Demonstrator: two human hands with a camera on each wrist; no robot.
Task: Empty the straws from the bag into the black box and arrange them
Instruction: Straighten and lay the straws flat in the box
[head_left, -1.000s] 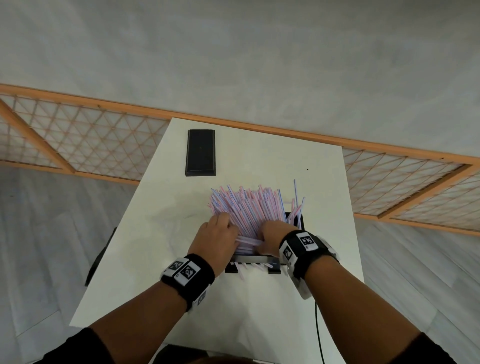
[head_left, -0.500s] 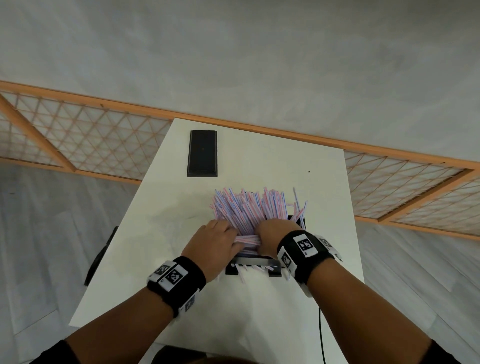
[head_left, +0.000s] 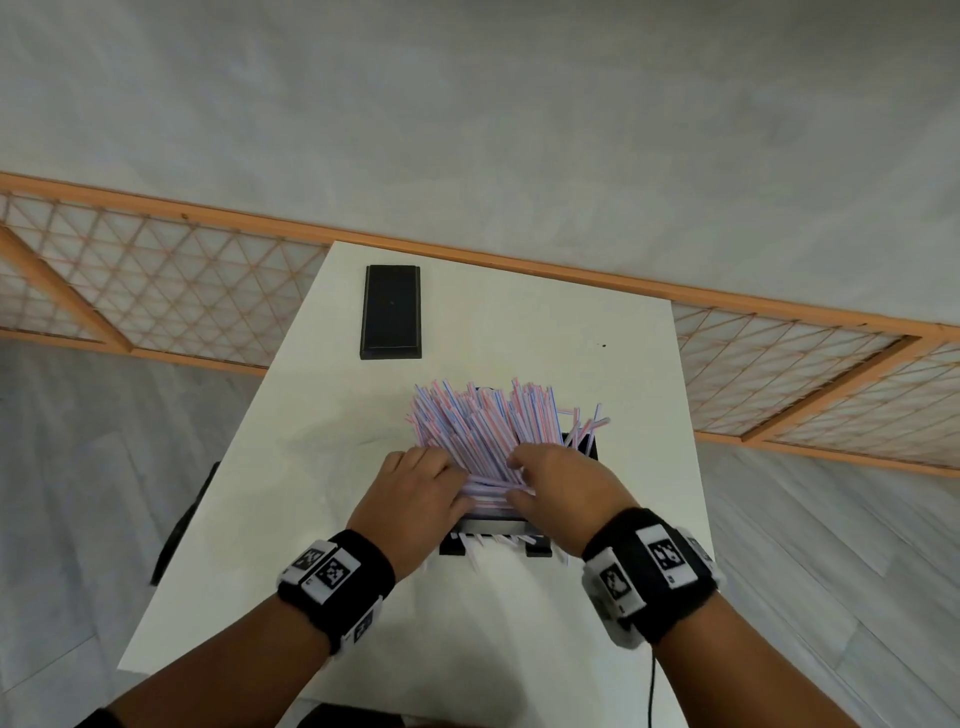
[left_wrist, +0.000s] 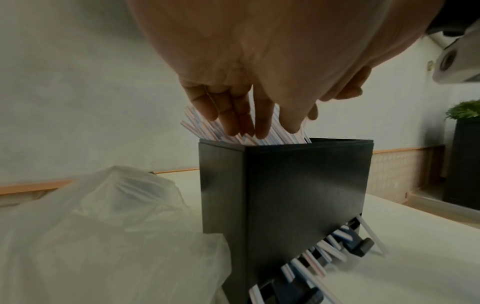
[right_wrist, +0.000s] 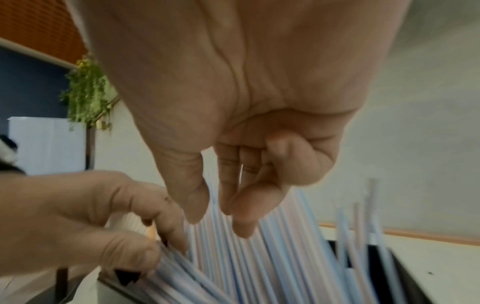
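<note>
- Two hands work at the centre of the head view: our left hand and right hand sit side by side on the bundle of straws, knuckles up, both wrists in black bands with square black-and-white coded tags; we can read no lettering on them.
- In the left wrist view our left hand's fingers point down, nearly straight and close together, their tips among the straw ends at the rim of the black box.
- In the right wrist view our right hand's thumb and fingers reach down loosely bent, tips on the straws; whether they pinch any, we cannot tell.
- The straws stand tilted in the box, fanning toward the top of the frame; some poke out of its lower slot onto the white table.
- The clear plastic bag lies crumpled at the lower left, just beside the box.
- Against the frame half a second ago, our right hand has spread further over the bundle and the fan looks tighter.
- A flat black lid lies well apart, toward the upper left of the table.
</note>
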